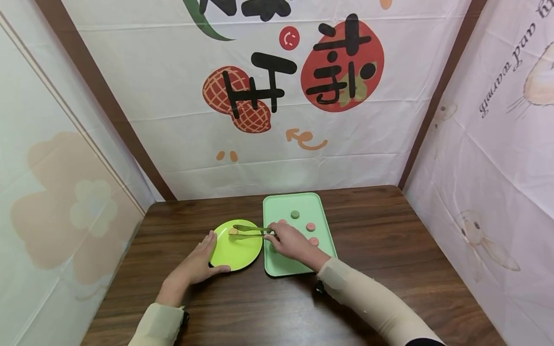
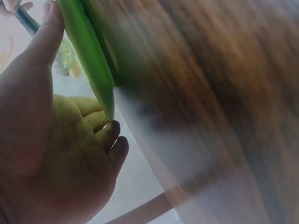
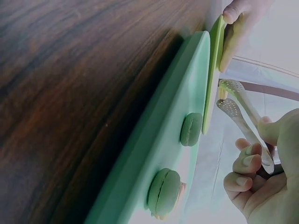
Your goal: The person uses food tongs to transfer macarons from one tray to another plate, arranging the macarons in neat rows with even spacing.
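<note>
My right hand (image 1: 291, 239) grips a pair of metal tongs (image 1: 251, 228), their perforated tips reaching left over the yellow-green plate (image 1: 237, 252). Between those tips sits a small yellow macaron (image 1: 233, 231), close over the plate's upper part. Spread along the plate's left and near rim, my left hand (image 1: 195, 259) touches it with thumb and fingers; the thumb lies at the rim in the left wrist view. Under the right hand is a mint tray (image 1: 283, 269). It bears a green macaron (image 1: 295, 214), pink macarons (image 1: 310, 227) and others partly hidden by the hand and tongs.
Plate and tray stand side by side on a dark wooden table (image 1: 368, 240). A white printed cloth (image 1: 186, 158) hangs behind the table's far edge, with further cloth walls (image 1: 467, 192) to the left and right.
</note>
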The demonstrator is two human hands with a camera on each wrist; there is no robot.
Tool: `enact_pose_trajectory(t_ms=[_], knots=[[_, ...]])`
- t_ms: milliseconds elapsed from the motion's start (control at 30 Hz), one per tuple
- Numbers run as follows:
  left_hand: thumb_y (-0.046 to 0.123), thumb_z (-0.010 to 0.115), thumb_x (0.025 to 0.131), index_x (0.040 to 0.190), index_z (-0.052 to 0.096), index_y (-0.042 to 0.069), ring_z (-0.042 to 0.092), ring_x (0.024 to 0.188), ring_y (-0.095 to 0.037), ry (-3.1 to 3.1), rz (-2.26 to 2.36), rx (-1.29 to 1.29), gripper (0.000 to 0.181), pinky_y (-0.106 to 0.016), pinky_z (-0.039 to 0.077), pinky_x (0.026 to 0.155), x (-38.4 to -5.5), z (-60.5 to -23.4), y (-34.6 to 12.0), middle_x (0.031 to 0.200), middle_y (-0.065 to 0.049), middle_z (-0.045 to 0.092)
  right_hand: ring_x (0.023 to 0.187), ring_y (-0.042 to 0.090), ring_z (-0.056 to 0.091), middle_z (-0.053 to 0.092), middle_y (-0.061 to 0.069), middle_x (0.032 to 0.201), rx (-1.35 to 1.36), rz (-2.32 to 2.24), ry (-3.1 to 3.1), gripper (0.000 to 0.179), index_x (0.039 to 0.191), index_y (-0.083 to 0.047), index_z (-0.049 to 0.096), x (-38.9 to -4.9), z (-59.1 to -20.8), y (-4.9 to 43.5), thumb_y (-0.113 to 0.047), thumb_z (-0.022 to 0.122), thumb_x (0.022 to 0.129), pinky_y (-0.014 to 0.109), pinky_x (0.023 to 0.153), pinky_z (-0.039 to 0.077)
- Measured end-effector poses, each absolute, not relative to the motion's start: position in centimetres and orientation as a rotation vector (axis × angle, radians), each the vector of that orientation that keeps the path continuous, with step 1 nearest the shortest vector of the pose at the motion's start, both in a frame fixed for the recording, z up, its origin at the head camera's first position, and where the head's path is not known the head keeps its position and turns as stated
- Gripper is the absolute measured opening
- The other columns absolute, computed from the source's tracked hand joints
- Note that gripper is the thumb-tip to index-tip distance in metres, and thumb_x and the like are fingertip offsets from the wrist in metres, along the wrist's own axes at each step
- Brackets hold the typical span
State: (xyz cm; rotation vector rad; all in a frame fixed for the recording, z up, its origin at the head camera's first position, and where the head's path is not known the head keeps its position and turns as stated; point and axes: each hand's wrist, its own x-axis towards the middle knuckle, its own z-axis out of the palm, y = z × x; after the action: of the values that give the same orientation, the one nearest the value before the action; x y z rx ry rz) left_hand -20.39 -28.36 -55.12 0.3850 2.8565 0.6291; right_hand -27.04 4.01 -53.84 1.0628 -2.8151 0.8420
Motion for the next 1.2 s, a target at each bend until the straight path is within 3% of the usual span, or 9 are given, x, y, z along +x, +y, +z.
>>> enact_pose_trajectory(t_ms=[133,700,933,1200], knots=[[0.067,0.077,0.091,0.166,0.012,-0.013,0.015,0.161,-0.051,2.853,0.635,0.382,0.127,-0.067,0.023,0.128,-20.4,-55.1,-28.4,0.175,-0.033,0.008,0.070,0.006,0.059,0.069,-0.002,0.092,1.057,0.855,-2.842,0.019,0.115,-0.011,0.068,-27.1,-53.9,3.5,-0.030,0.064,0.111,0.025,0.063,0.051],[0.066,0.077,0.092,0.166,0.012,-0.013,0.015,0.160,-0.053,2.849,0.637,0.380,0.126,-0.068,0.024,0.127,-20.3,-55.0,-28.4,0.175,-0.033,0.008,0.087,0.011,0.071,0.076,0.005,0.112,1.036,0.816,-2.862,0.036,0.132,-0.004,0.069,-27.1,-54.0,1.9,-0.034,0.058,0.113,0.027,0.072,0.058],[0.066,0.075,0.093,0.167,0.011,-0.012,0.013,0.161,-0.052,2.839,0.636,0.379,0.126,-0.068,0.022,0.128,-20.3,-55.0,-28.4,0.175,-0.032,0.007,0.075,0.006,0.061,0.073,0.001,0.099,1.043,0.829,-2.860,0.030,0.124,-0.008,0.070,-27.1,-54.1,1.3,-0.034,0.059,0.113,0.024,0.065,0.051],[0.065,0.076,0.093,0.167,0.011,-0.012,0.014,0.161,-0.053,2.839,0.631,0.375,0.125,-0.068,0.022,0.127,-20.2,-54.9,-28.3,0.175,-0.032,0.006,0.072,0.004,0.057,0.069,-0.004,0.094,1.038,0.791,-2.878,0.031,0.123,-0.010,0.069,-27.2,-54.3,1.0,-0.037,0.057,0.113,0.023,0.063,0.049]])
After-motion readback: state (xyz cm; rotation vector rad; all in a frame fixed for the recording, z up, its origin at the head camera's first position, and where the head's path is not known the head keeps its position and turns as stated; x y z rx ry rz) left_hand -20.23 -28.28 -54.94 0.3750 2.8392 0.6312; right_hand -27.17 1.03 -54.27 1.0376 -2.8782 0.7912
